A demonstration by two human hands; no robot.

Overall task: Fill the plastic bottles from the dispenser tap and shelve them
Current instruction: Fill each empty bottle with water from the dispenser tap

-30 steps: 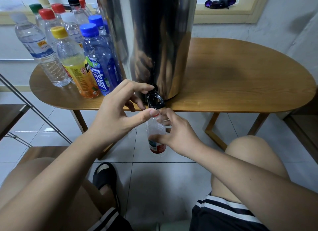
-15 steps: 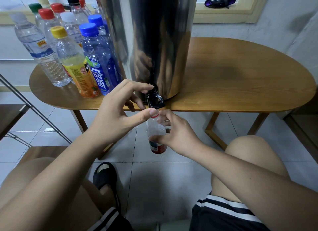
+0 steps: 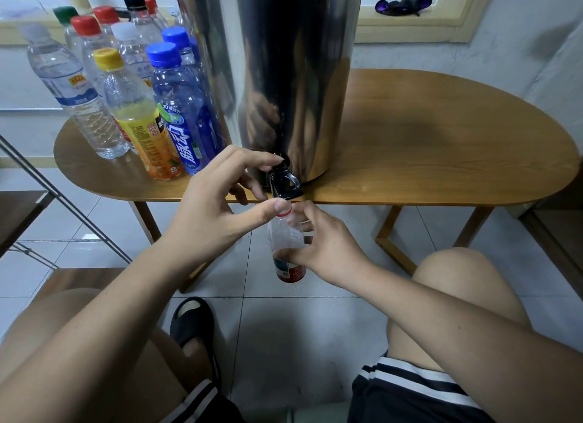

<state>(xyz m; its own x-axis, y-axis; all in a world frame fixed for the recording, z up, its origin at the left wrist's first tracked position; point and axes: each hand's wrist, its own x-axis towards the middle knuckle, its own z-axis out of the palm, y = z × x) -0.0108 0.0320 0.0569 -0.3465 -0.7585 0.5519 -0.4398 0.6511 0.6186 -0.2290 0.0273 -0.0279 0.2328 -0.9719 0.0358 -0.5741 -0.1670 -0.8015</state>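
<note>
A clear plastic bottle [image 3: 285,233] with a red label hangs below the table edge, its open mouth right under the black tap [image 3: 285,183] of the tall steel dispenser [image 3: 268,75]. My right hand [image 3: 325,246] grips the bottle round its middle. My left hand [image 3: 217,202] is at the tap: the index finger curls over its top and the thumb lies by the bottle's mouth. Any water stream is hidden behind my thumb.
Several capped bottles stand on the oval wooden table [image 3: 426,139] left of the dispenser, among them a yellow-capped one [image 3: 142,123] and a blue one [image 3: 183,113]. A metal-framed rack [image 3: 19,208] stands at the left. My knees and a black sandal [image 3: 192,321] are over the tiled floor.
</note>
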